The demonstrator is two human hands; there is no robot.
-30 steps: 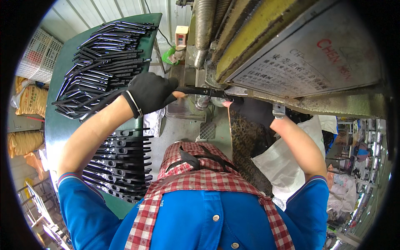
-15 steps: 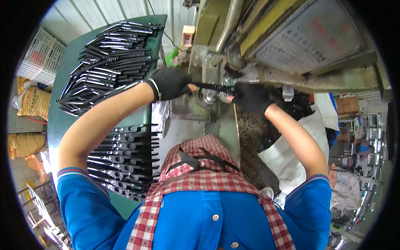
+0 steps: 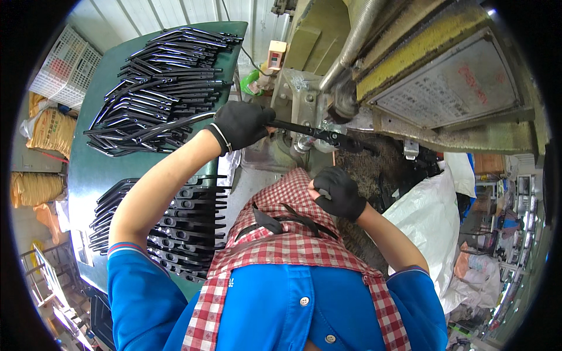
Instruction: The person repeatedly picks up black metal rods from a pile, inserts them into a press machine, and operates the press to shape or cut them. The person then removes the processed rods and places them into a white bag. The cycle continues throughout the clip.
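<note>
from my remote seat, taking twelve o'clock as the top of the view, i have the left hand [image 3: 244, 126] wrapped around the bar [image 3: 298, 128], its black glove closed about the shaft. the bar lies ahead of the body, between the table [image 3: 88, 169] and the press [image 3: 433, 76]. the relation i read as deciding is the bar's line through that grip: from the glove the straight length runs out toward four o'clock, nearer three, its broad holed end the farthest part, while a bent tail seems to trail toward eight over the table. that broad end crosses in view just above the metal post [image 3: 302, 144]; i cannot tell whether they touch. the right hand [image 3: 338, 193] is off the bar, at about four o'clock from the left, and is the nearer of the two to the holed end, which sits between one and two o'clock from it. its fingers are curled; i cannot tell how tightly, or whether they hide anything small. the piled bars [image 3: 158, 99] lie toward ten o'clock from the left glove.
</note>
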